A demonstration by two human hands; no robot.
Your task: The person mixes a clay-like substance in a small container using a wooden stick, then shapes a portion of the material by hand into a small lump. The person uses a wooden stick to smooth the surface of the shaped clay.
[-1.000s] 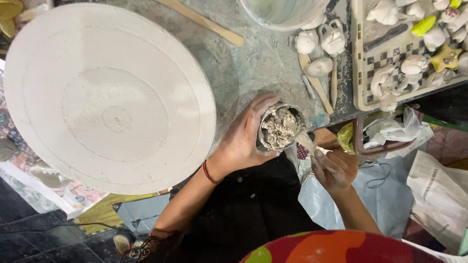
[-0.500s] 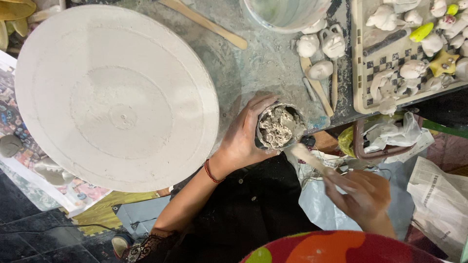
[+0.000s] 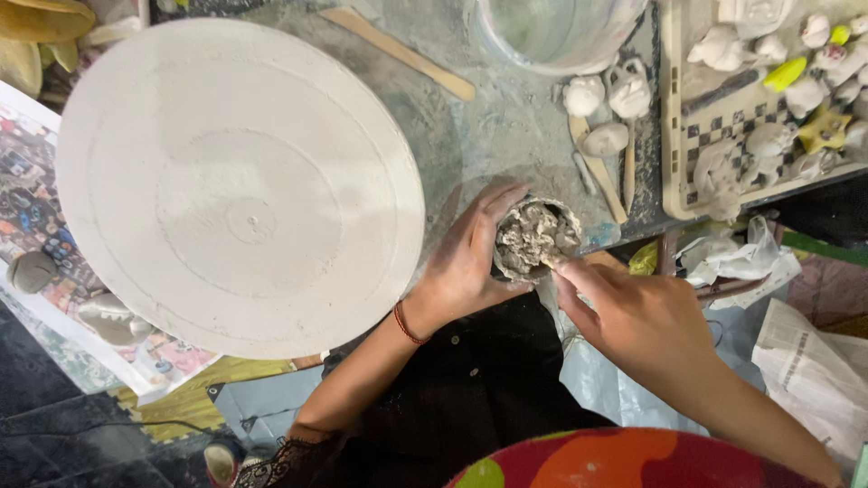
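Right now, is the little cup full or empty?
Full. The small round grey cup, gripped by the left hand, is packed to the rim with lumpy grey clay.

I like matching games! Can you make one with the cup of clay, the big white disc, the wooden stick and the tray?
Things:
1. cup of clay
2. big white disc
3. wooden stick
4. tray

Places:
A. top right, full of small white figures
B. held in the left hand
C. lying flat near the top, beside the clear tub
D. left side of the table

Pairs: 1-B, 2-D, 3-C, 4-A
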